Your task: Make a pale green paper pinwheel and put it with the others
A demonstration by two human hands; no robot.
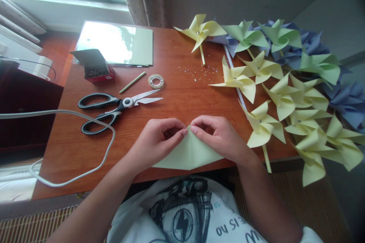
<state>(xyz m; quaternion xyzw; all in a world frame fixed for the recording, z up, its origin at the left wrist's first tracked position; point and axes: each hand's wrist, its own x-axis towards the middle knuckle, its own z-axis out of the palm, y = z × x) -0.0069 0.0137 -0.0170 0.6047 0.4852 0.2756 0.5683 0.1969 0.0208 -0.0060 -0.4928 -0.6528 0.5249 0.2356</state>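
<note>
At the lower centre of the frame, the left hand and the right hand meet fingertip to fingertip over a pale yellow paper sheet. Each hand is curled shut, pinching the sheet's top corner between thumb and forefinger. The sheet lies on the near edge of the wooden table, folded into a triangle with its point toward the middle of the table and its wide base hanging slightly past the table edge.

The paper looks thin, matte and crisp, with 1 faint centre crease running down from the pinched tip; it should crease readily and keep any fold it is given.

The likely trouble is a skewed fold: if the 2 pinched layers are not aligned at the tip, the crease will set crooked. The overhanging base could also let the sheet slide toward the lap under uneven pressure.

Left of centre lie scissors, blades apart, with a white cable looped across their handles. Finished paper pinwheels crowd the right side, close to the right forearm, which could brush them.
</note>
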